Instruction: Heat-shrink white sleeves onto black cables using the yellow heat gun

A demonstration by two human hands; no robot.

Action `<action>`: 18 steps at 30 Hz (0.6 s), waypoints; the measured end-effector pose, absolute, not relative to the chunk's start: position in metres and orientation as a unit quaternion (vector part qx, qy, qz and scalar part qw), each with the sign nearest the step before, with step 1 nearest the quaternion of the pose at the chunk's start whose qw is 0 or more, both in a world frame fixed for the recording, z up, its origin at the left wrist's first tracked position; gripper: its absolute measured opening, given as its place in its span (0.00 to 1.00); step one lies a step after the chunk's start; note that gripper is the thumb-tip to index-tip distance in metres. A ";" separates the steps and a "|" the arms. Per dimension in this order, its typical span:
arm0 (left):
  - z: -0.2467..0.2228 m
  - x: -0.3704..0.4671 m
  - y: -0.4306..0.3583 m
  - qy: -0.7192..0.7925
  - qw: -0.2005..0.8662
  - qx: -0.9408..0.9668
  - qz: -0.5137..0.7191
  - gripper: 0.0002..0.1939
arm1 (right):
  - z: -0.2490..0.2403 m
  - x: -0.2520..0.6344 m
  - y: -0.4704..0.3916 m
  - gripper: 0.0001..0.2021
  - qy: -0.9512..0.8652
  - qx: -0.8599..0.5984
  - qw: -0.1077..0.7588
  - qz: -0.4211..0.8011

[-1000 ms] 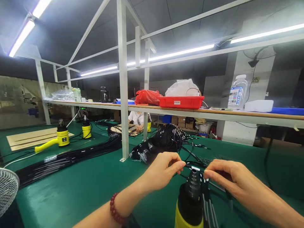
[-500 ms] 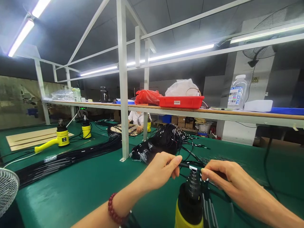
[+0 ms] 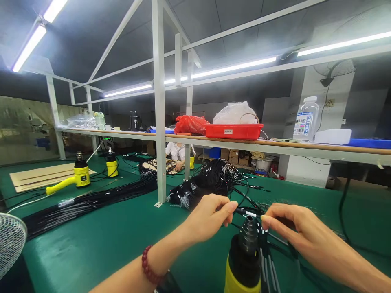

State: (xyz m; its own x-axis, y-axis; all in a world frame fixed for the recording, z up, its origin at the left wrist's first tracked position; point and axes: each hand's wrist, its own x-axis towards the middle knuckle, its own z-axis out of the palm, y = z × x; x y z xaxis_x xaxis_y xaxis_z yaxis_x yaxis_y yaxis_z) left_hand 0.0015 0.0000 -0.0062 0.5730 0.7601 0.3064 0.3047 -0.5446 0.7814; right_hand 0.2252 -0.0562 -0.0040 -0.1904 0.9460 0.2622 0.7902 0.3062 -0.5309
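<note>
Between my two hands a thin black cable [image 3: 241, 211] with a white sleeve [image 3: 251, 214] is stretched across. My left hand [image 3: 210, 215] pinches its left part between thumb and fingers. At the other end, my right hand [image 3: 288, 224] is closed on the cable close to the white sleeve. Directly under the sleeve stands a yellow and black heat gun [image 3: 246, 260], its metal nozzle pointing up, a small gap below the cable. More black cables with grey sections [image 3: 270, 268] lie beside the heat gun, partly under my right hand.
A large bundle of black cables [image 3: 214, 175] lies behind my hands, near a white shelf post [image 3: 160, 122]. Two more heat guns [image 3: 82, 175] stand at the left. Another person [image 3: 179, 152] sits across the table. A red tray [image 3: 234, 131] rests on the shelf; a white fan [image 3: 10, 244] is far left.
Both hands have shifted slightly right with the cable. The white sleeve now shows more fully above the nozzle. The camera view has moved a little.
</note>
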 end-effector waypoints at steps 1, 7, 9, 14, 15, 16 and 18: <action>-0.007 0.001 0.000 0.330 0.349 0.818 0.317 0.27 | -0.005 0.226 -0.056 0.24 -0.759 -0.575 0.270 0.144; -0.010 0.002 0.000 0.320 0.344 0.817 0.334 0.23 | -0.005 0.225 -0.058 0.23 -0.765 -0.567 0.272 0.137; -0.009 0.005 -0.001 0.313 0.334 0.815 0.355 0.16 | -0.002 0.222 -0.057 0.22 -0.764 -0.564 0.289 0.120; -0.010 0.007 0.000 0.329 0.219 0.829 0.395 0.10 | -0.014 0.247 -0.038 0.22 -0.738 -0.578 0.330 0.110; -0.013 0.004 0.002 0.346 0.181 0.834 0.389 0.10 | -0.023 0.262 -0.032 0.21 -0.724 -0.590 0.340 0.114; -0.018 -0.002 0.006 0.365 0.150 0.841 0.371 0.10 | -0.035 0.279 -0.026 0.21 -0.703 -0.607 0.352 0.117; -0.033 -0.022 0.014 0.399 0.125 0.856 0.303 0.07 | -0.067 0.314 -0.014 0.21 -0.657 -0.650 0.370 0.096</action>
State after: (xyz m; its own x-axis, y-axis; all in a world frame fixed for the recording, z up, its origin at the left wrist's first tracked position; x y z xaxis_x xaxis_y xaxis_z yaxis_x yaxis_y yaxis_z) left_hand -0.0215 0.0145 -0.0327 0.4974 0.7596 0.4191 0.6085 -0.6498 0.4556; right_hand 0.3135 -0.0143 -0.0673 0.1179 0.9250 0.3613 0.7834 0.1370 -0.6062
